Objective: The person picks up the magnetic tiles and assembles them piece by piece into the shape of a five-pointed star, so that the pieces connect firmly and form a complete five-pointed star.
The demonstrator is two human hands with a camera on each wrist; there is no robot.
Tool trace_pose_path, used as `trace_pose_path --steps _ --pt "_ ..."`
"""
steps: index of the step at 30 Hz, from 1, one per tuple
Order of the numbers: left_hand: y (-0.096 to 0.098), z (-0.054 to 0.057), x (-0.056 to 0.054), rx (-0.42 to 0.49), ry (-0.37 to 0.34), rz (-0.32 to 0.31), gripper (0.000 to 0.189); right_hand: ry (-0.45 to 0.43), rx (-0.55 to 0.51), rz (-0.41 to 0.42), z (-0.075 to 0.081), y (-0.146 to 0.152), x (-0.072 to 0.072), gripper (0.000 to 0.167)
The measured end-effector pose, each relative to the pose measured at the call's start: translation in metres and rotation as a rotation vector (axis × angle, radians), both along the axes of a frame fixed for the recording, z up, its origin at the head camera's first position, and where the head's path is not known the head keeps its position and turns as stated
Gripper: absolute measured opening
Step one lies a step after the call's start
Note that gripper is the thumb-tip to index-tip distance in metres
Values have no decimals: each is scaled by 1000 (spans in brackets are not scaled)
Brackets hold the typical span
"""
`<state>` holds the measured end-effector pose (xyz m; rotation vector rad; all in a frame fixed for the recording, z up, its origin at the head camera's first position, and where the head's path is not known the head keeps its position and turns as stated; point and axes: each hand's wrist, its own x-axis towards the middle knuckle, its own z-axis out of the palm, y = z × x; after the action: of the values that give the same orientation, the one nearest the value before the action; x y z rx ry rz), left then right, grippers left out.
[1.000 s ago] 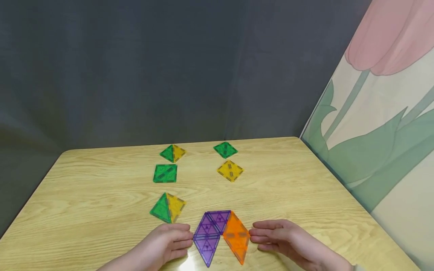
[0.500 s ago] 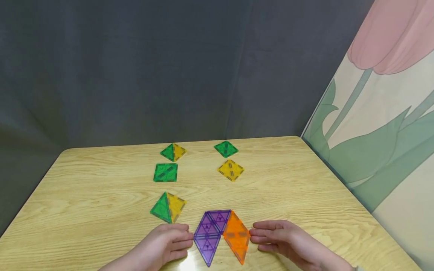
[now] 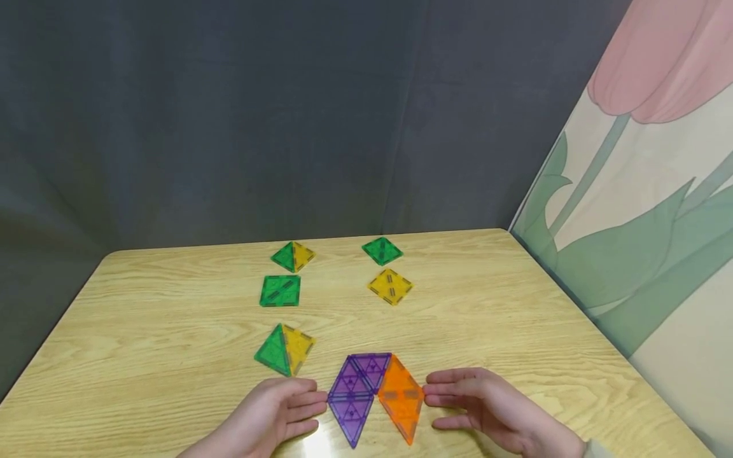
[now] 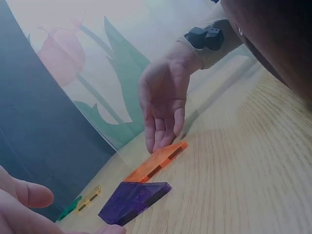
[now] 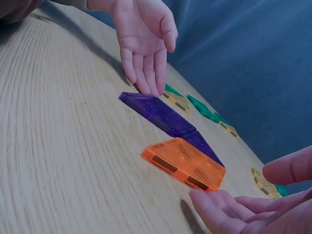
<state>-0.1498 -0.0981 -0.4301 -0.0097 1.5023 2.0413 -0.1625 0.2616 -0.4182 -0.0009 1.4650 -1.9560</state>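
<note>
Several purple triangular magnetic tiles (image 3: 350,415) lie flat, joined edge to edge, on the wooden table. Beside them, an orange diamond of two triangular magnetic tiles (image 3: 401,401) meets the purple group at its upper end, with a narrow wedge of table between them lower down. My left hand (image 3: 280,410) has its extended fingertips at the purple group's left corner. On the other side, the fingertips of my right hand (image 3: 487,407) are right at the orange diamond's outer corner, its lowest finger spread away from the others. Neither hand curls round a tile.
A green-and-yellow tile pair (image 3: 284,350) lies just beyond my left hand. Farther back are a green square (image 3: 280,291), another green-and-yellow pair (image 3: 293,257), a yellow diamond (image 3: 390,286) and a green diamond (image 3: 382,251). A dark curtain (image 3: 258,127) hangs behind the table.
The lower fingers of my right hand have spread a little apart. My left hand has tilted slightly at the purple corner. The tiles keep the same arrangement.
</note>
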Motion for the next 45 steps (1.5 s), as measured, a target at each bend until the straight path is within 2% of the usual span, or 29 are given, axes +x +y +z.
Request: trace_pose_path --steps 4,10,14,18,22,25,29,38,45 --pt "4 -2 0 15 2 36 57 6 19 -44 0 -3 -3 49" --pt "14 -3 -3 -2 3 73 55 19 93 -165 -6 -11 -6 44" --pt "18 -1 -3 -15 14 105 52 47 143 -196 -9 -16 -9 46" --pt "24 0 -5 -86 48 138 49 112 225 -194 -11 -19 -12 48" --pt "32 -5 -8 -220 142 160 40 188 292 -183 -13 -22 -11 47" --pt "36 -9 -12 -307 217 165 33 207 310 -176 -13 -24 -12 45" --pt "40 -10 -17 -380 235 161 28 212 328 -169 -10 -27 -15 43" --pt "46 -10 -17 -383 261 163 27 238 411 -70 -9 -31 -14 36" --pt "47 -11 -15 -391 304 149 26 250 431 -75 -10 -33 -11 35"
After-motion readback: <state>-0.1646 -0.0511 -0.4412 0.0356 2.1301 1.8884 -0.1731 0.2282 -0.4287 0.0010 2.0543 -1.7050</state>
